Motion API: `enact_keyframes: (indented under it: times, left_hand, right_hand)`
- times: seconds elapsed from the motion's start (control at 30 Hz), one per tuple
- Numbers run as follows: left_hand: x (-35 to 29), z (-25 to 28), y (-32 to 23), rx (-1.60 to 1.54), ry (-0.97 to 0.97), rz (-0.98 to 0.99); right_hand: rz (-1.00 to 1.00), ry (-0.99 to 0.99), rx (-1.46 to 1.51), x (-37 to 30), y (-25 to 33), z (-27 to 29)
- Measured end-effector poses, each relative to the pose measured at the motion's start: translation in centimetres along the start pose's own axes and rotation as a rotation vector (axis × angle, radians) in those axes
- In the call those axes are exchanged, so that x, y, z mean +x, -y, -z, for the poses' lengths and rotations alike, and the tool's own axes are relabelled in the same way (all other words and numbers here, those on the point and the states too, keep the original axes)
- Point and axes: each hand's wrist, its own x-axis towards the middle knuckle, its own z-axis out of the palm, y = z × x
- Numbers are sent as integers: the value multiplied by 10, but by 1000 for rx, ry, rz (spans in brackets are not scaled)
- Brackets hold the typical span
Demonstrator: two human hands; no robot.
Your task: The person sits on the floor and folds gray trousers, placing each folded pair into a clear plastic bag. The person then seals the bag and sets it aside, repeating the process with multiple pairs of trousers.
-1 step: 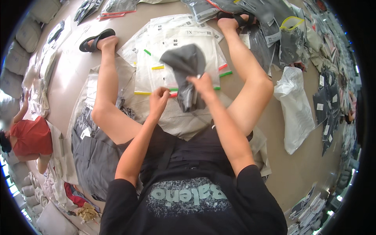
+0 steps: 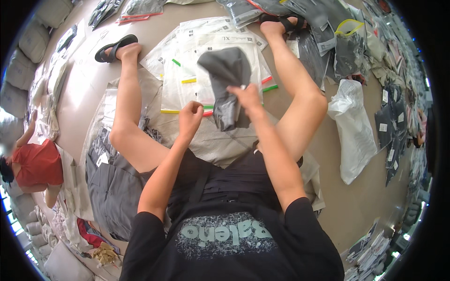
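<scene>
My right hand (image 2: pixel 247 99) is closed on a dark grey folded garment (image 2: pixel 226 70), gripping it near the middle. The garment hangs over a fanned stack of frosted zip bags (image 2: pixel 185 96) lying between my legs, their slider edges yellow, green and red. Its upper part flares wide; its lower end is narrower and bunched. My left hand (image 2: pixel 191 117) hovers beside the bags' near edge, left of the garment, with its fingers curled together. Whatever those fingers hold, if anything, is hidden.
Dark grey garments (image 2: pixel 112 182) are piled beside my left leg. On the right lies a white plastic bag (image 2: pixel 354 136). Bagged dark clothes (image 2: pixel 323 35) surround my right foot. A person in a red top (image 2: pixel 38 164) sits at the far left, beside more cloth.
My right hand has shifted slightly to the right, carrying the grey garment with it, and the garment's upper part has risen a little. My left hand has barely moved.
</scene>
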Motion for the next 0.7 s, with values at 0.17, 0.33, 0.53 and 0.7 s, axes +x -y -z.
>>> enact_keyframes:
  times: [0.17,0.33,0.53,0.7]
  left_hand:
    - [36,-54,-16,859,342,-640]
    - [61,-79,54,646,281,-1042]
    - [50,-50,56,662,438,-868]
    - [53,-35,45,636,446,-805]
  right_hand:
    - [-83,87,379,-13,94,89]
    - [99,172,233,-40,86,103]
    - [19,343,72,-75,-2,55]
    - [93,504,122,-82,-18,31]
